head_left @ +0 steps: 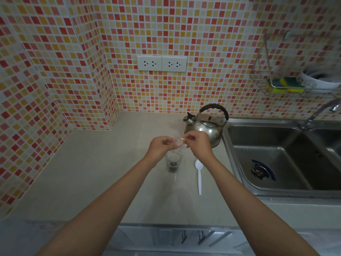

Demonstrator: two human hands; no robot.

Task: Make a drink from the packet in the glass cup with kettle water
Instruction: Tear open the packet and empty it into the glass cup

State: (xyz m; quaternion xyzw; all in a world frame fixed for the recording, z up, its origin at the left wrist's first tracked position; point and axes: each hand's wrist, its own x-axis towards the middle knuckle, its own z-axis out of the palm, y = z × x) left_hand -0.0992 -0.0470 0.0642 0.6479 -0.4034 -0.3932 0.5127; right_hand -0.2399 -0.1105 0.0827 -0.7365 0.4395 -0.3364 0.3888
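A small clear plastic packet [178, 140] with a yellowish bit at its top is pinched between my left hand [160, 146] and my right hand [197, 144]. Both hands hover just above a glass cup [173, 162] that stands on the countertop with dark powder at its bottom. A steel kettle [206, 124] with a black handle stands behind my right hand, next to the sink. A white plastic spoon [199, 175] lies on the counter to the right of the cup.
A steel sink [276, 156] with a tap [321, 111] fills the right side. A wire rack [287, 84] with a sponge hangs on the tiled wall. Two double sockets [162, 63] sit on the wall above the beige countertop [92, 172].
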